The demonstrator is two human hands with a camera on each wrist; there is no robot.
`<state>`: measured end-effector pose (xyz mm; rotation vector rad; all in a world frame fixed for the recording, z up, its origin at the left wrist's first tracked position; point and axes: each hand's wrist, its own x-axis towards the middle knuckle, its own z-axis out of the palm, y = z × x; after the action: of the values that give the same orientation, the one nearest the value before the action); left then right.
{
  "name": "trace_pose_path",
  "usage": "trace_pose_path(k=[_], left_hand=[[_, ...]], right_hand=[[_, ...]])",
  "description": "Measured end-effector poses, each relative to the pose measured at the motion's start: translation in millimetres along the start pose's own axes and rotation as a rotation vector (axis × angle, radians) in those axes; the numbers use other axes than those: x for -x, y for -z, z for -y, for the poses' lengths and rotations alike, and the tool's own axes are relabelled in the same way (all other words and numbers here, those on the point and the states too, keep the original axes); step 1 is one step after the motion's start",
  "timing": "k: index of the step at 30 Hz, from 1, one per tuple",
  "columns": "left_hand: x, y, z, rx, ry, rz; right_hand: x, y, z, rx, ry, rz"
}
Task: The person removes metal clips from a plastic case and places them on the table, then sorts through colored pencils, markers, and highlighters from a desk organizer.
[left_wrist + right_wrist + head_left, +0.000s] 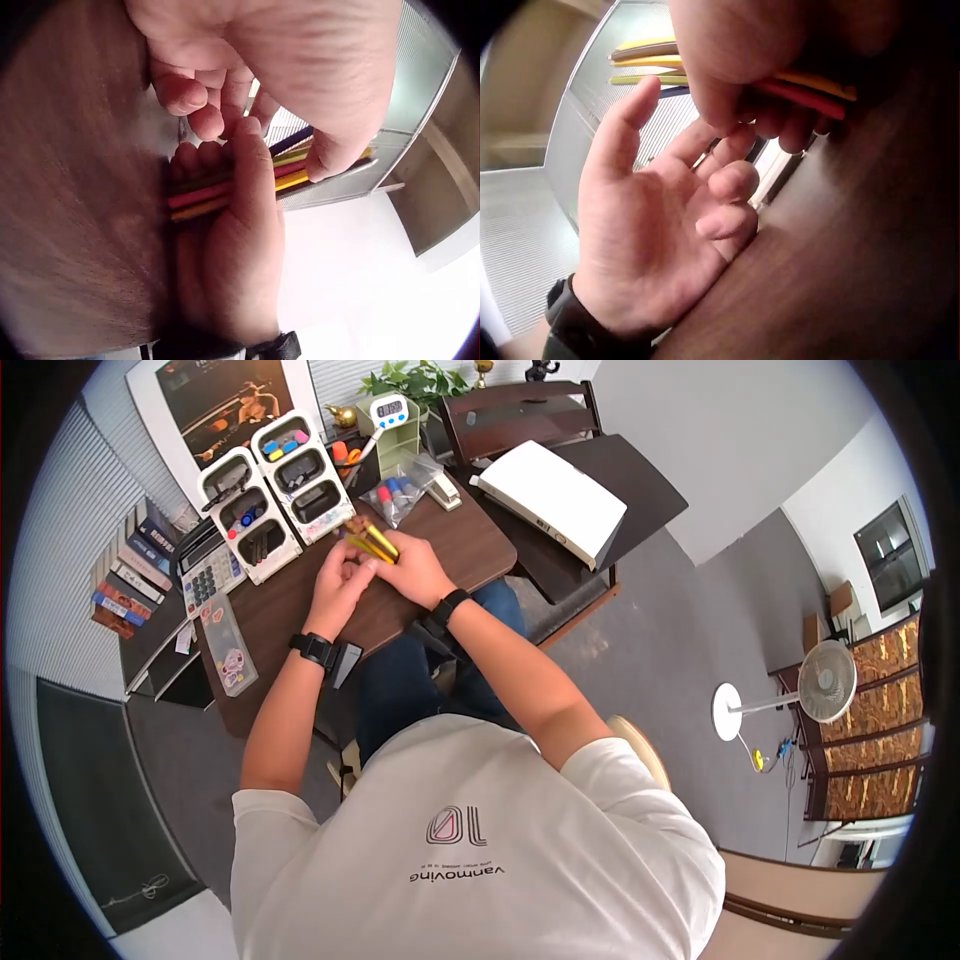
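Observation:
Several coloured pencils (pixel 378 544) stick up from my right hand (pixel 415 572) over the desk; its thumb and curled fingers grip the bundle. Yellow, red, green and dark blue shafts show among the pencils (pixel 292 178) in the left wrist view, where my right hand (pixel 244 225) is below. Beside it my left hand (pixel 338 588) is held palm inward. In the right wrist view my left hand (pixel 656 217) has loosely bent fingers near the right fingertips, and its thumb stands apart by the pencils (pixel 649 60); whether it touches them I cannot tell.
White organizers (pixel 262 565) with small items stand at the back of the desk (pixel 455 540), beside a calculator (pixel 210 578) and a sticker-covered case (pixel 228 645). A clear bag of markers (pixel 396 495) and a stapler (pixel 444 490) lie behind the hands. A white box (pixel 555 500) rests right.

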<state>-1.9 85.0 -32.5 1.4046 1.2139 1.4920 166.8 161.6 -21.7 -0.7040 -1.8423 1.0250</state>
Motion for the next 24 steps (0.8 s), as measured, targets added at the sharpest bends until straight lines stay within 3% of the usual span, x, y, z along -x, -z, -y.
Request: trace_pose_path(k=[1,2,5,7,10,12,13,15,16,18,22,24], left_hand=[[-0.6,8.4,-0.2,-0.056,0.05,0.086],[-2.0,-0.2,5.8,0.018,-0.073,0.048],[-3.0,-9.3,-17.8,-0.62,-0.377,-0.018],[-2.9,-12.2,-15.7,-0.54,-0.34,-0.028],[-10.3,-9.5,-17.0,-0.448,-0.305,0.065],[-12.9,-9.7,-20.0,-0.283,-0.218,0.118],[-17.0,-8.1,-17.1,-0.286,-0.215,0.117],[-21.2,-1.0,-7.5,0.346,0.153,0.048],[-22.0,4.7,-4.6,0.346,0.161,0.043],[-24.4,15.2,-2.0,0.757,0.351,-0.04],[-18.7,13.8,1.2,0.993,0.425,-0.105],[-17.3,9.8,-3.0,1.035,0.468,-0.131]], right_hand=[[-0.3,0.3,1.6,0.081,0.071,0.031],[0.6,-0.2,2.4,0.161,0.139,0.058],[4.5,-5.3,1.4,0.181,0.266,0.099],[-0.5,-4.2,-5.8,0.275,0.361,0.193],[4.3,-3.9,0.4,0.162,0.397,0.151],[3.7,-5.8,-2.1,0.163,0.4,0.154],[5.0,-6.0,0.6,0.184,0.318,0.132],[6.9,-1.4,15.6,0.238,0.184,0.144],[8.0,-1.0,19.7,0.232,0.179,0.15],[6.4,0.0,23.4,0.147,0.118,0.163],[6.7,1.2,35.8,0.1,-0.013,0.185],[8.9,-2.6,28.9,0.161,0.065,0.172]])
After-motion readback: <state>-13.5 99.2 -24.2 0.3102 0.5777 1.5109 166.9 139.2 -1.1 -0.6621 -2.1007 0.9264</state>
